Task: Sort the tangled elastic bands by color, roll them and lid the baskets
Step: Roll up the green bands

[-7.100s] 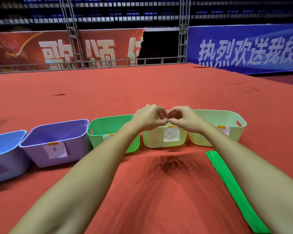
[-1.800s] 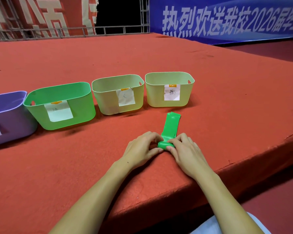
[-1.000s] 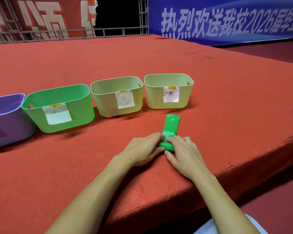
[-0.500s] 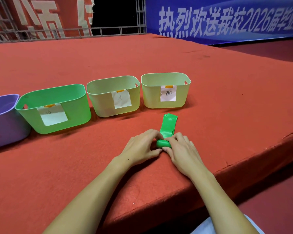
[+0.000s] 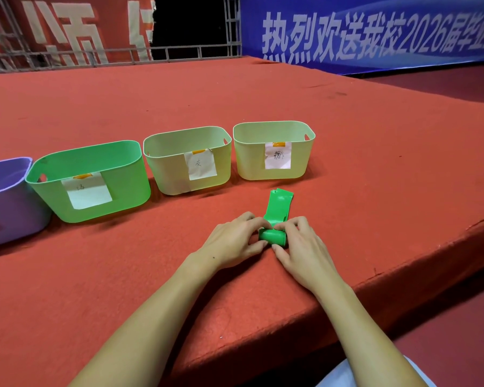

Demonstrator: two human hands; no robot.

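Note:
A green elastic band [image 5: 278, 208] lies on the red carpeted platform, its near end wound into a thick roll between my hands and a short flat tail pointing toward the baskets. My left hand [image 5: 235, 241] grips the roll's left end, and my right hand [image 5: 302, 247] grips its right end with the thumb below. Behind stand a green basket [image 5: 123, 169], a pale basket [image 5: 165, 169] in the middle and another pale basket [image 5: 246, 155] at the right, each with a paper label. All three show no lids.
A purple basket [image 5: 3, 208] is cut off at the left edge. The platform's front edge [image 5: 403, 263] drops off close to my right hand. Banners and a metal rail line the far side.
The roll has grown thicker and moved forward, and the band's flat tail has become shorter. Both hands have stayed on the roll.

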